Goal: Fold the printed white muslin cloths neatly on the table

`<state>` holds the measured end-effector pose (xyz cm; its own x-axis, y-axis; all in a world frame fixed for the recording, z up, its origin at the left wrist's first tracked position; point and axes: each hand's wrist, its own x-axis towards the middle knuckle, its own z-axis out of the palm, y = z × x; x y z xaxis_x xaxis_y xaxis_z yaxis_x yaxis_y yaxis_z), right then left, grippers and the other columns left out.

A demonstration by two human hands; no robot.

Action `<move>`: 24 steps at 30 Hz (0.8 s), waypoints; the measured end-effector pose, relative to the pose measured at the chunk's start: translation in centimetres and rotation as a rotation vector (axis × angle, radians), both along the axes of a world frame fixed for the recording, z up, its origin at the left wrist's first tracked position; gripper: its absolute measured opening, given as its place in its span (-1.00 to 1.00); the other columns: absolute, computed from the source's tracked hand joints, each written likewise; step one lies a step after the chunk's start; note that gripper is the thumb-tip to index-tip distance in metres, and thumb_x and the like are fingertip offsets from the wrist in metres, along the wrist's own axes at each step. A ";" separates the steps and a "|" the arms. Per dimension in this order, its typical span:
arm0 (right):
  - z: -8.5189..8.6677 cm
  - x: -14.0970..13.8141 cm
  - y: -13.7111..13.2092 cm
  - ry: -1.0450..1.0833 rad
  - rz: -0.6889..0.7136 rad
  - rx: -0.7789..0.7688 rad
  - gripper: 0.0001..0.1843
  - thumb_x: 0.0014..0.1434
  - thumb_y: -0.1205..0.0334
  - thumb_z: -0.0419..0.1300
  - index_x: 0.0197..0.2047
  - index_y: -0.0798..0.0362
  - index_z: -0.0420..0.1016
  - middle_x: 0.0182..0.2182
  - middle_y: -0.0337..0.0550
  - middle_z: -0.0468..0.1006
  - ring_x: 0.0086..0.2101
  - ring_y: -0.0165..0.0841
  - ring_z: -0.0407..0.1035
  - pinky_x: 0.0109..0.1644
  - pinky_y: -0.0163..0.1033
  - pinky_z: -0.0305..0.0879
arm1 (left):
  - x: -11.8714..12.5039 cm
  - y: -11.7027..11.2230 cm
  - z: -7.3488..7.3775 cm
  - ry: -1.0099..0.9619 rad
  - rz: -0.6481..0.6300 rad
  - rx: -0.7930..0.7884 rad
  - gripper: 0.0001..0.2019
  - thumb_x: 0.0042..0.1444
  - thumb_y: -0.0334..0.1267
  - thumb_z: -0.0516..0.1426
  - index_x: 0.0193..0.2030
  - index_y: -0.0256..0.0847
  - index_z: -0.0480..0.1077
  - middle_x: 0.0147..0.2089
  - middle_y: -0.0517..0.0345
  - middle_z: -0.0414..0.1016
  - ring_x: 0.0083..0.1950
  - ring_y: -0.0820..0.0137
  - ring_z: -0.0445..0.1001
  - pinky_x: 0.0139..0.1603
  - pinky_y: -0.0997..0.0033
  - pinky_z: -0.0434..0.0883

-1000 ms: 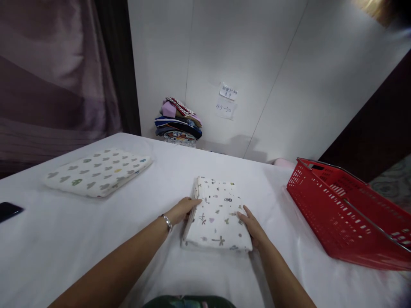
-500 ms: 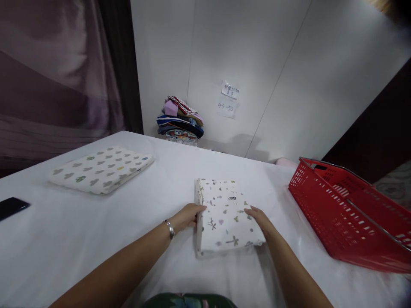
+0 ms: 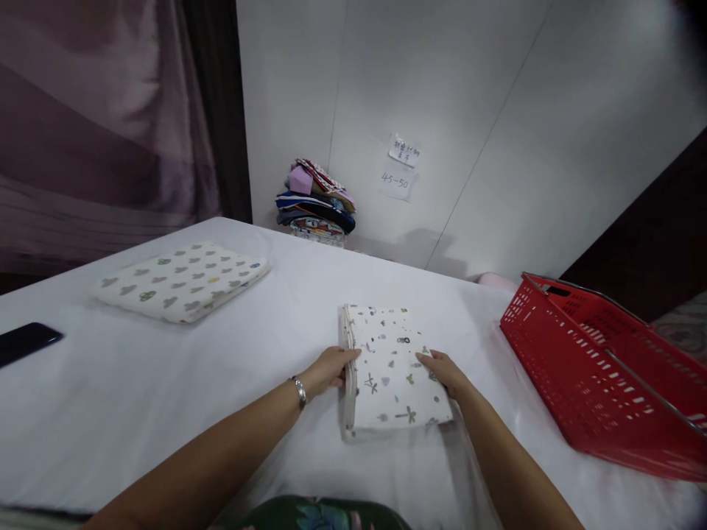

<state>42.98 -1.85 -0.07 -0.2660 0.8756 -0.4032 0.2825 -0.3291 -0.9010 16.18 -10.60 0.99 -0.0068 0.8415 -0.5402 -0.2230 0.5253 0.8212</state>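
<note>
**Steadying a Folded Cloth Between Two Hands**

Near the front of the white-covered table [image 3: 166, 390], the printed folded cloth [image 3: 395, 383] lay between both hands as I watched remotely. The left hand [image 3: 333, 365] pinched its left edge, thumb on top. The right hand [image 3: 446, 372] angled inward, digits on the right edge; I couldn't tell whether others closed underneath. Both forearms reached forward, the left wearing a bracelet [image 3: 300, 392]. Farther right stood a red basket [image 3: 574, 375].
</note>
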 end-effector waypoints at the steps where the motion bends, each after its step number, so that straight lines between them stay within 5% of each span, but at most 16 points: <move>1: 0.1 0.0 0.5 -0.003 0.004 0.041 -0.67 -0.02 0.04 0.25 -0.28 0.12 0.45 -0.39 -0.05 0.59 -0.42 -0.26 0.48 -0.32 -0.21 0.40 | 0.3 0.0 0.0 0.004 0.015 -0.002 -0.59 -0.08 -0.08 0.24 -0.17 -0.34 0.36 -0.29 -0.05 0.53 -0.31 0.28 0.50 -0.38 0.38 0.45; 4: 0.4 0.4 2.4 -0.111 0.009 0.201 -0.64 0.01 0.05 0.21 -0.20 0.14 0.46 -0.33 -0.03 0.59 -0.35 -0.22 0.48 -0.26 -0.20 0.39 | 1.5 0.1 -0.4 -0.023 0.014 0.006 -0.65 -0.01 -0.13 0.19 -0.14 -0.33 0.34 -0.26 -0.06 0.53 -0.32 0.29 0.50 -0.35 0.36 0.47; 10: 0.9 0.2 3.7 -0.754 0.019 0.664 -0.59 0.01 0.22 0.18 -0.05 0.16 0.46 -0.05 0.12 0.47 -0.01 -0.09 0.31 0.07 -0.08 0.19 | 2.9 0.0 -1.0 -0.066 -0.016 0.013 -0.63 0.01 -0.15 0.18 -0.11 -0.35 0.32 -0.22 -0.12 0.52 -0.36 0.28 0.51 -0.26 0.26 0.49; 13: 0.5 -2.3 1.1 -0.594 0.077 0.845 -0.64 0.10 0.21 0.08 -0.05 0.11 0.45 -0.07 0.02 0.48 -0.06 -0.20 0.34 0.01 -0.15 0.24 | 2.6 -0.3 -1.0 -0.120 -0.040 0.032 -0.63 0.02 -0.10 0.16 -0.13 -0.37 0.35 -0.19 -0.15 0.52 -0.32 0.27 0.52 -0.18 0.24 0.48; 17: 0.5 -6.2 -3.5 -0.303 0.216 0.800 -0.72 0.17 0.13 0.04 -0.17 0.04 0.49 -0.29 -0.14 0.53 -0.30 -0.33 0.39 -0.23 -0.26 0.30 | 2.4 -0.7 -1.0 -0.197 -0.009 0.056 -0.62 0.05 -0.08 0.13 -0.16 -0.41 0.38 -0.20 -0.19 0.53 -0.26 0.27 0.52 -0.11 0.25 0.46; 24: 1.1 -9.1 -6.8 -0.403 0.299 0.831 -0.77 0.16 0.19 0.09 -0.13 0.00 0.46 -0.31 -0.17 0.43 -0.33 -0.36 0.30 -0.19 -0.26 0.23 | 2.1 -0.9 -0.6 -0.274 0.149 0.187 -0.76 0.01 -0.24 0.12 -0.23 -0.35 0.43 -0.13 -0.12 0.53 -0.18 0.32 0.51 -0.04 0.35 0.41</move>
<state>33.91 -8.64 1.07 -0.5014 0.8409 0.2037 0.5897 0.5044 -0.6307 18.31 -11.51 0.35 -0.0126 0.9268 -0.3754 -0.5111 0.3167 0.7990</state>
